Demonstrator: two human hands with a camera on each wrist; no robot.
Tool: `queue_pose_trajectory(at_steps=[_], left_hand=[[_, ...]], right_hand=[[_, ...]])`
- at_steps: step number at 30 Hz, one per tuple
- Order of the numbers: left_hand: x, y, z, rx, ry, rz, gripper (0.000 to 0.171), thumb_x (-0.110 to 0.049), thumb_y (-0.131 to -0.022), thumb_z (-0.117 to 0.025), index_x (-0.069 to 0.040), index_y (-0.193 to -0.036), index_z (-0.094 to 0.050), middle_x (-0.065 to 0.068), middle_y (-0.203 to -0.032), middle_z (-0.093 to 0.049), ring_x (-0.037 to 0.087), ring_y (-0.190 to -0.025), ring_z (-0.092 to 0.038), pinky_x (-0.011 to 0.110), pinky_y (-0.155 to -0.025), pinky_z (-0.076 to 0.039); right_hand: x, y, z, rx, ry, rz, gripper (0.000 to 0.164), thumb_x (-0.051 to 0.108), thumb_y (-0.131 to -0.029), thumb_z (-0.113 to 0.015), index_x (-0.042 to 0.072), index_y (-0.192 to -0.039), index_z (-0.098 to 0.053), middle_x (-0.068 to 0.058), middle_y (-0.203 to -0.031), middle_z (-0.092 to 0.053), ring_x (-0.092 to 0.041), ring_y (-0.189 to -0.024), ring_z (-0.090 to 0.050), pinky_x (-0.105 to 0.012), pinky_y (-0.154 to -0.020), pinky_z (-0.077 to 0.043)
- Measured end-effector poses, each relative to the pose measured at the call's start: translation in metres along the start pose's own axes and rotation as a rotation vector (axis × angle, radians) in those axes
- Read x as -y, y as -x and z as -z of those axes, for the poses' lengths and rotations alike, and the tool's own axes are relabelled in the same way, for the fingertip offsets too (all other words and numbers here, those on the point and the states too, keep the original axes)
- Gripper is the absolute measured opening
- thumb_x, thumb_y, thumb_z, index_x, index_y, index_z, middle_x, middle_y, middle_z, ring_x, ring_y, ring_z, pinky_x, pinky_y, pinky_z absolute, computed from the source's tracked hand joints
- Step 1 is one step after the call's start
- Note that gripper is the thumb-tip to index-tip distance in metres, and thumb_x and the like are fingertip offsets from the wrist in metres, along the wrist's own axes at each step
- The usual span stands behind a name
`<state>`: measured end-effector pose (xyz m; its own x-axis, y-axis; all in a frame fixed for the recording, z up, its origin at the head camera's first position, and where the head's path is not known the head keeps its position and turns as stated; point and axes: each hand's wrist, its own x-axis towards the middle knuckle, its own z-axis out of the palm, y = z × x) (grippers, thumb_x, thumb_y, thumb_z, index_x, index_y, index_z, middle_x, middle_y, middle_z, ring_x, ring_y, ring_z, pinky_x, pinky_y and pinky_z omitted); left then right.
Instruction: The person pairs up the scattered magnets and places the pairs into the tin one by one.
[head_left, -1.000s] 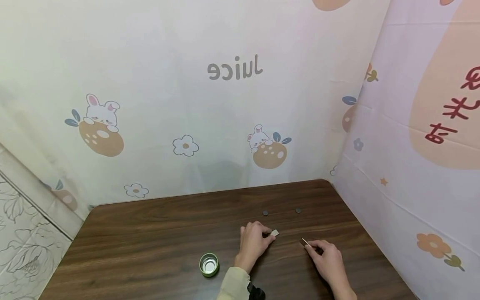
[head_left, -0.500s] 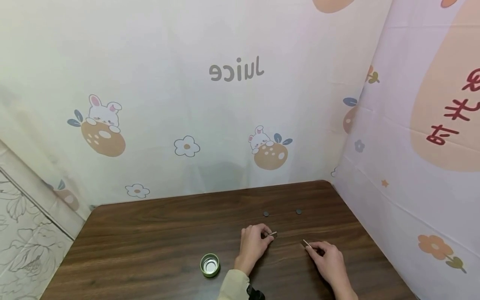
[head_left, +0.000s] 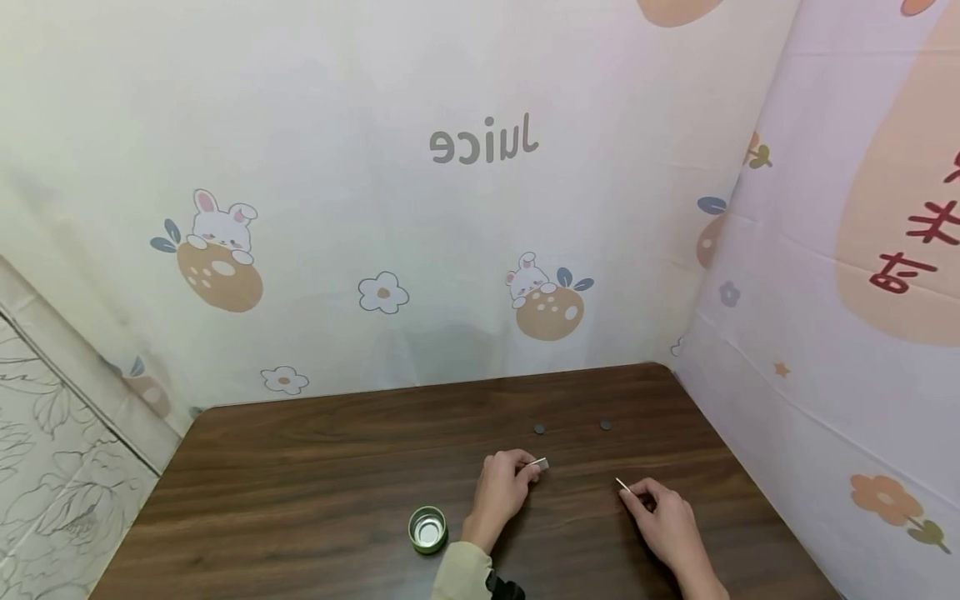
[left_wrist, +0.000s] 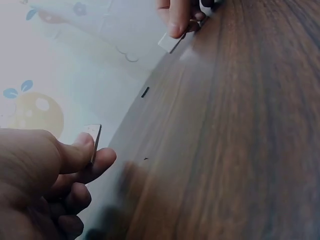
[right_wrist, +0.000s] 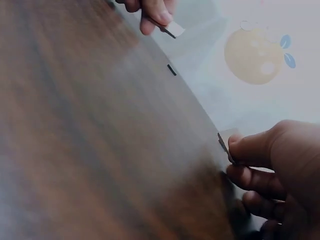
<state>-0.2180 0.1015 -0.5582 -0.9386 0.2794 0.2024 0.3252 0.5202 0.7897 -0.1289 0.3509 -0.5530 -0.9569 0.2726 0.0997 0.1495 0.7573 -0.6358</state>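
In the head view my left hand (head_left: 498,492) pinches a small, thin flat piece (head_left: 542,463) between thumb and fingers. Its face is pale and its edge dark in the left wrist view, where it stands out past the thumb (left_wrist: 82,145). To the right, my right hand (head_left: 666,521) pinches a similar thin piece (head_left: 622,484), seen nearly edge-on from the head. The right wrist view shows that piece's pale face (right_wrist: 230,134) and dark edge by the thumb. Two small dark discs (head_left: 539,429) (head_left: 605,425) lie on the table beyond the hands.
A round green tin (head_left: 427,530), open at the top with a shiny inside, stands left of my left forearm. The brown wood-grain table (head_left: 300,483) ends at a printed curtain (head_left: 360,208) behind, with another curtain (head_left: 810,400) along its right side.
The left hand has shifted slightly left over the table and turned its piece, which showed a broad pale face, then a thin edge. The right hand is nearly still. The head view has swung slightly left.
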Motion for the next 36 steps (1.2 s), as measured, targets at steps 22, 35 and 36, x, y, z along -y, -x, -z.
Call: queue_pose_trajectory(at_steps=[22,35,36], left_hand=[[0.013,0.006,0.013,-0.019,0.091,-0.055,0.011,-0.011,-0.096,-0.073,-0.011,-0.1,-0.083,-0.005,-0.08,-0.077,-0.003,-0.067,-0.062,0.017,-0.063,-0.05],[0.014,0.008,0.015,0.0,0.118,-0.045,0.012,-0.013,-0.101,-0.066,-0.01,-0.104,-0.078,-0.004,-0.079,-0.071,-0.001,-0.067,-0.056,0.019,-0.062,-0.047],[0.014,0.008,0.015,0.006,0.11,-0.041,0.013,-0.013,-0.101,-0.066,-0.01,-0.104,-0.078,-0.005,-0.08,-0.071,-0.001,-0.066,-0.055,0.02,-0.062,-0.046]], right_hand=[[-0.004,-0.033,0.012,0.289,-0.282,0.031,0.017,0.02,-0.1,-0.068,0.004,-0.106,-0.068,-0.004,-0.082,-0.075,-0.015,-0.072,-0.067,-0.028,-0.066,-0.054],[-0.004,-0.044,0.009,0.427,-0.452,0.034,0.029,0.021,-0.1,-0.068,-0.005,-0.113,-0.068,-0.013,-0.084,-0.075,-0.014,-0.059,-0.061,-0.03,-0.047,-0.05],[-0.003,-0.045,0.008,0.436,-0.464,0.03,0.029,0.022,-0.1,-0.069,-0.004,-0.113,-0.068,-0.013,-0.084,-0.075,-0.014,-0.058,-0.061,-0.031,-0.046,-0.05]])
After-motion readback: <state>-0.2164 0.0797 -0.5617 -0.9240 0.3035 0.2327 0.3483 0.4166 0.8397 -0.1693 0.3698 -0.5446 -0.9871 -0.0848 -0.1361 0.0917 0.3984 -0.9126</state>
